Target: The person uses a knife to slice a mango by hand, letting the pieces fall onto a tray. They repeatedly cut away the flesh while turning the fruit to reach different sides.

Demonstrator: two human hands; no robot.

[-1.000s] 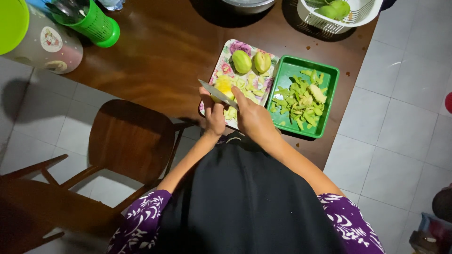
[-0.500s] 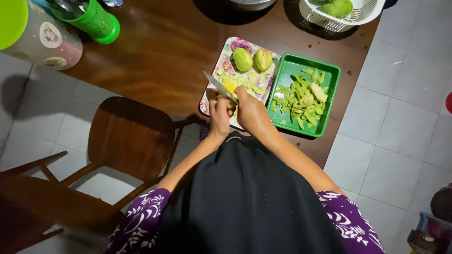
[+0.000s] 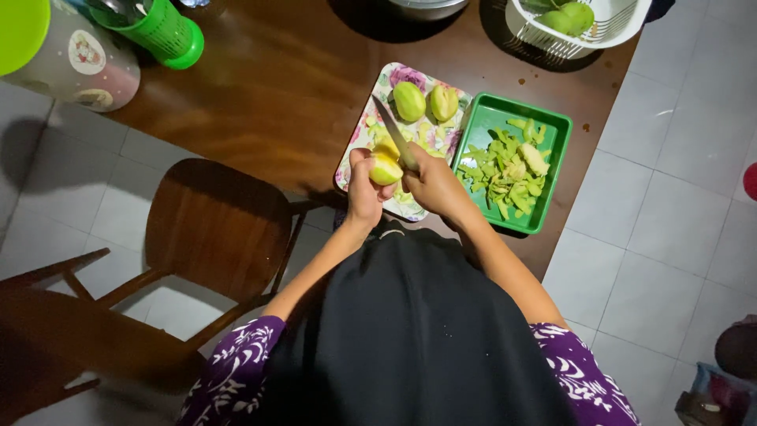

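Note:
My left hand [image 3: 364, 189] holds a peeled yellow-green fruit [image 3: 385, 169] over a flowered tray [image 3: 361, 136] at the table's near edge. My right hand [image 3: 435, 183] grips a knife [image 3: 394, 134] whose blade points away and up-left, resting against the fruit. Two more peeled fruits [image 3: 426, 102] lie at the tray's far end, with cut yellow pieces between them and my hands.
A green tray [image 3: 552, 130] full of green peelings sits right of the flowered one. A white basket [image 3: 611, 24] with green fruit is at the far right, a green jug [image 3: 162, 31] and a patterned container [image 3: 75, 67] far left. A wooden chair [image 3: 209, 229] stands left of me.
The knife has swung from lying across the tray to pointing away, and the fruit now shows in my left hand. Both hands stayed over the tray's near end.

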